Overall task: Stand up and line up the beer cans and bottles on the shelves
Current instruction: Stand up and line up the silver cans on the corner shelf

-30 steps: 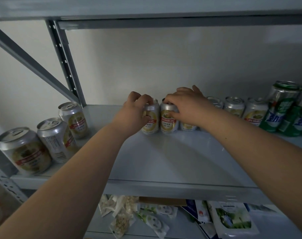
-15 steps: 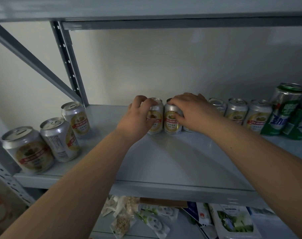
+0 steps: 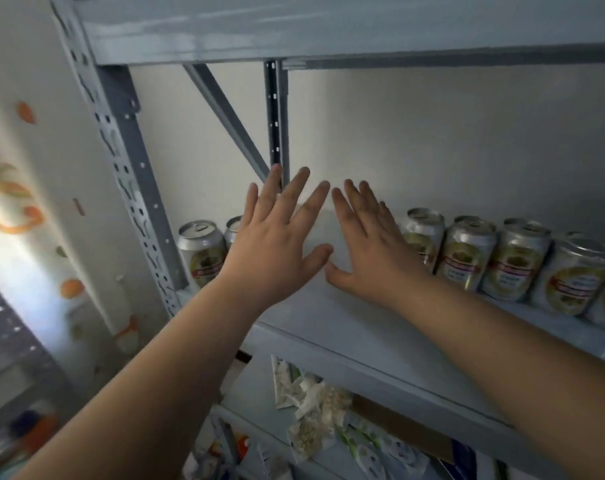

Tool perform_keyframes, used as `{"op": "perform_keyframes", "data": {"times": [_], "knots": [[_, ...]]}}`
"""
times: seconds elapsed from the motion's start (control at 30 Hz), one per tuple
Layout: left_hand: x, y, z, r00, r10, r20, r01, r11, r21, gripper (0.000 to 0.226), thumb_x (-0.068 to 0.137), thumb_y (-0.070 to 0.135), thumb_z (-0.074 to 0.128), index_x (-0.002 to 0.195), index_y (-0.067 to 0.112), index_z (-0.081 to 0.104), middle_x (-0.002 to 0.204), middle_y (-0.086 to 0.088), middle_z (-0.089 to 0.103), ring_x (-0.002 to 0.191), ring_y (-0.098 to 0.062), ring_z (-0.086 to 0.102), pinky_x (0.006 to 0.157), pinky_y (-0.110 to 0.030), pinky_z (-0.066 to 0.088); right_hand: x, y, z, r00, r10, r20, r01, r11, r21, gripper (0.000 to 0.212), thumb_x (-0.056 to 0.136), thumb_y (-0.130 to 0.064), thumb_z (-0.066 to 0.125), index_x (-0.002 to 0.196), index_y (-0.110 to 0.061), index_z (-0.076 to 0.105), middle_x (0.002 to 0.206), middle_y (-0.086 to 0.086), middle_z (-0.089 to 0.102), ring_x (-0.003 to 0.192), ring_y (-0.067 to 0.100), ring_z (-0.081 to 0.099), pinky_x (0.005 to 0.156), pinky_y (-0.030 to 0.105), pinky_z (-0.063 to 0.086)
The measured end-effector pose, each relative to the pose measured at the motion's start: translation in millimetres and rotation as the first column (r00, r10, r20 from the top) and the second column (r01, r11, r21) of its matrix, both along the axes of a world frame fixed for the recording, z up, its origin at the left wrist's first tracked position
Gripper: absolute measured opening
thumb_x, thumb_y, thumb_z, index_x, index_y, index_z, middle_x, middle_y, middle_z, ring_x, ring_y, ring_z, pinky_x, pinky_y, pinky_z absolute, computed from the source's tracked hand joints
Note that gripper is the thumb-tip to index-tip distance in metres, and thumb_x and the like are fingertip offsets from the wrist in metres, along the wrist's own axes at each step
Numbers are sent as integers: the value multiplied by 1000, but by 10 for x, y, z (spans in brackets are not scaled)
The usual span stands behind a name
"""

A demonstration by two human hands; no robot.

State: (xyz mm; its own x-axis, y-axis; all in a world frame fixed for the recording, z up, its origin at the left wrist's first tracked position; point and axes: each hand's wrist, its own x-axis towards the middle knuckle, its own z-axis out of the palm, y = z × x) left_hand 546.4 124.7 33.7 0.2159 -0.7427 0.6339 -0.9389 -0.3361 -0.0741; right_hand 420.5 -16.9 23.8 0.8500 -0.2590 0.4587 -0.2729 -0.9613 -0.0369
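Both hands hover flat over the grey shelf [image 3: 346, 327], fingers spread, holding nothing. My left hand [image 3: 277, 244] is in front of a silver beer can [image 3: 233, 230] that it mostly hides; another silver can with a gold and red label [image 3: 202, 251] stands upright at the shelf's left end. My right hand [image 3: 370, 244] is just left of a row of several upright silver cans [image 3: 467, 258] that runs to the right edge; it overlaps the nearest one [image 3: 424, 233]. The thumbs almost touch.
A grey perforated upright post [image 3: 131, 168] stands at the left, with a rear post [image 3: 277, 116] and a diagonal brace behind the hands. The upper shelf [image 3: 328, 29] is close overhead. Snack packets [image 3: 315, 410] lie on the lower shelf. A decorated wall lies left.
Both hands let go of the two cans they held in the row and opened flat. The view has swung left, so the can row now sits to the right.
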Motion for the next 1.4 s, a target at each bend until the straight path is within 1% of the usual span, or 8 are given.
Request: {"op": "perform_keyframes", "data": {"times": [0.23,0.4,0.53,0.77,0.97,1.2,1.33,1.4], "knots": [[442,746,113,915,228,-332,-240,971,3,69,91,42,60,152,22,32,155,-6,34,143,-31,28,117,-45,25,718,421,107,970,240,-43,-230,959,168,91,89,-50,60,159,-30,5,167,1,-1,153,19,-2,123,42,11],[508,839,-13,817,351,-457,-358,931,76,46,86,37,66,127,23,51,131,-2,45,104,-27,58,85,-36,48,987,495,153,925,370,-79,-316,869,380,56,79,-27,70,130,-25,47,132,-4,43,121,16,44,102,41,44],[511,779,-47,828,291,-479,-333,943,-4,35,83,25,70,111,18,50,115,3,42,84,-24,57,68,-31,43,919,495,150,933,360,-30,-314,849,424,41,72,-27,63,109,-29,46,121,-3,36,110,21,50,97,43,48],[466,573,-103,836,4,-548,-70,993,-99,29,79,16,72,97,25,51,116,6,56,99,-17,60,84,-42,55,428,272,211,982,177,-61,-148,932,330,45,83,-43,68,125,-32,53,121,0,35,100,20,56,91,35,50],[339,79,-159,798,-159,-582,97,986,-137,28,80,21,71,98,29,51,116,14,55,105,-14,59,88,-41,53,-7,-87,304,989,106,-99,-96,990,105,47,82,-41,56,124,-21,66,126,1,61,108,24,59,91,37,49],[254,-472,-236,801,-236,-550,176,971,-160,32,82,16,72,106,21,52,116,13,52,96,1,48,74,-6,36,-243,-444,296,995,-54,-80,52,998,-30,42,90,-40,61,129,-26,64,121,-1,67,121,25,47,105,40,39],[310,-662,-335,765,-325,-555,221,943,-248,34,82,19,68,104,32,46,125,14,55,104,-2,54,87,-34,51,-237,-465,148,985,-171,38,173,983,-56,38,94,-39,60,131,-30,61,131,-7,65,140,24,36,120,53,3],[308,-723,-444,756,-355,-550,217,929,-301,39,82,18,68,111,32,46,127,20,51,99,1,53,85,-40,54,-209,-457,24,968,-221,123,232,969,-85,36,93,-37,62,128,-30,63,130,-9,66,139,27,39,118,61,4]]}}
